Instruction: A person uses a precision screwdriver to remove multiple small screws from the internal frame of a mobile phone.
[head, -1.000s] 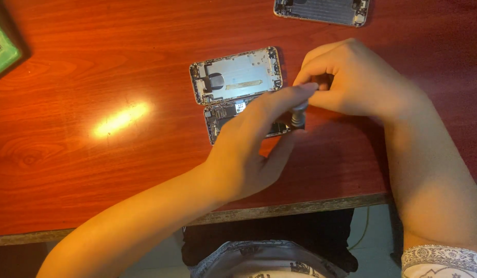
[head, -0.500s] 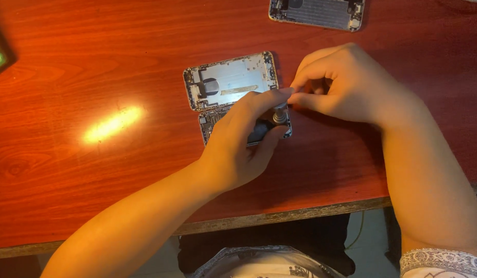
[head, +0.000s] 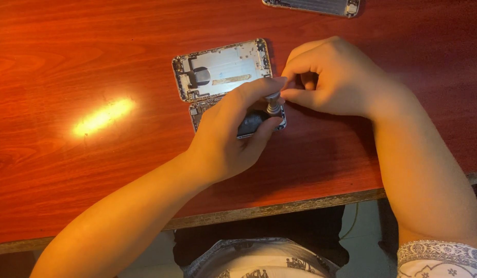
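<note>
Here, both hands [head: 233,136] [head: 334,77] pinching small screwdriver [head: 273,105] over opened phone [head: 223,77], table edge [head: 279,208] near

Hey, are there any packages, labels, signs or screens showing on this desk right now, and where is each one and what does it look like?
No packages, labels or signs show.
Phone screen part: under the left hand, near the desk's front edge; dark rectangle with a grey rim, mostly covered.
Open phone shell: just behind it; silver rectangle, insides up, no screen.
Second phone shell: top edge of view; grey, cut off.
Right hand: pinches a small grey tool.
</note>
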